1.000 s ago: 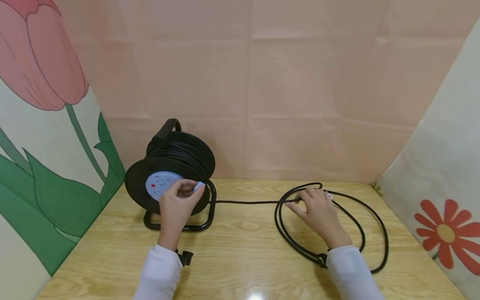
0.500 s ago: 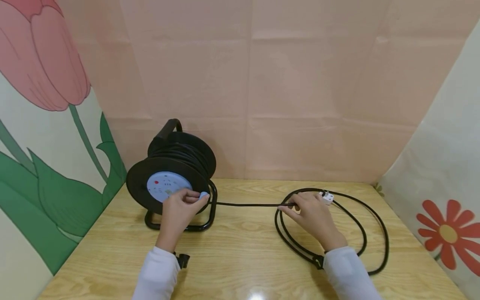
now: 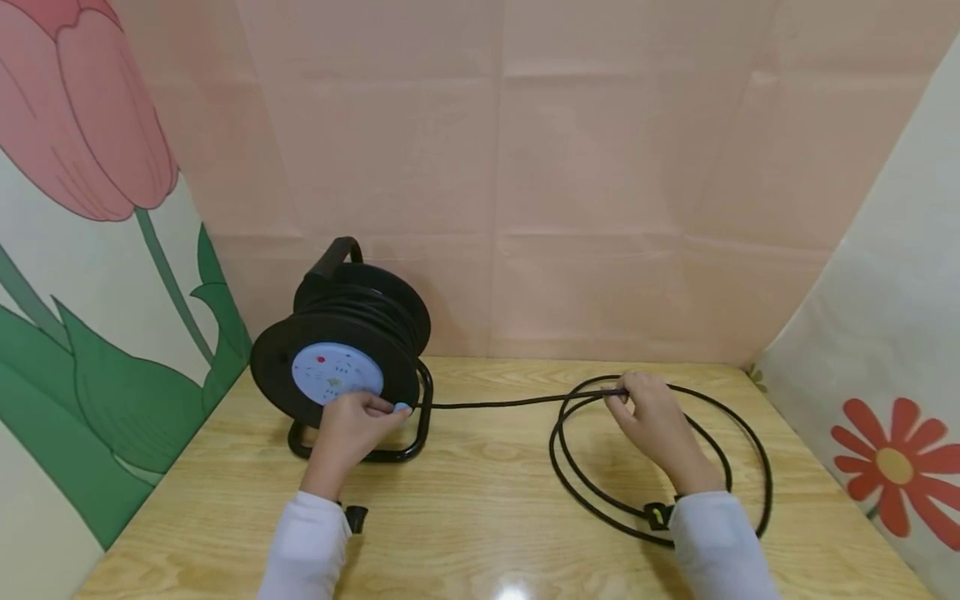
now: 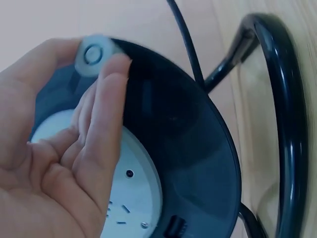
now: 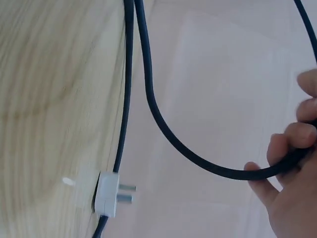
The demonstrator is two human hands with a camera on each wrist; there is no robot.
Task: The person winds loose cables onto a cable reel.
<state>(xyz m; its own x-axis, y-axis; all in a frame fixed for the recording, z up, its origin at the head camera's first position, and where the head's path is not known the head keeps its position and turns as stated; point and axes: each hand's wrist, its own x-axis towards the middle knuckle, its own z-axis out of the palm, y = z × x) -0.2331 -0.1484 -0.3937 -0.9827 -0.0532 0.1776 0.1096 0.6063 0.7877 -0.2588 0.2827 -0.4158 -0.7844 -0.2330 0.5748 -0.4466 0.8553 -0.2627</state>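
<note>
Past the left edge of the counter (image 3: 487, 492), a wall covering printed with a pink tulip (image 3: 90, 133). On the counter's left side, toward the back edge, a black cable reel (image 3: 337, 329) on a black tubular stand (image 3: 427, 408), with a handle (image 3: 327, 258) at the top and many turns wound round the drum. On its front, a pale-blue socket panel (image 3: 318, 377) with a red button (image 3: 321, 359), partly covered by the left hand (image 3: 354, 429). Low on the right of the front flange, a pale-blue knob (image 3: 402, 408), pinched between thumb and fingertips of that hand. From the reel, leading right, a nearly straight stretch of black cable (image 3: 495, 405). Behind the back edge, a creased pink sheet (image 3: 487, 208). Toward the right edge, loops (image 3: 768, 492) of cable lying on the counter. Over them, near the back edge, the right hand (image 3: 660, 425), holding the cable in curled fingers. Close to the back edge, visible only in the right wrist view, a white plug (image 5: 106, 193) with metal pins. Past the right edge, a printed red flower (image 3: 892, 467).
</note>
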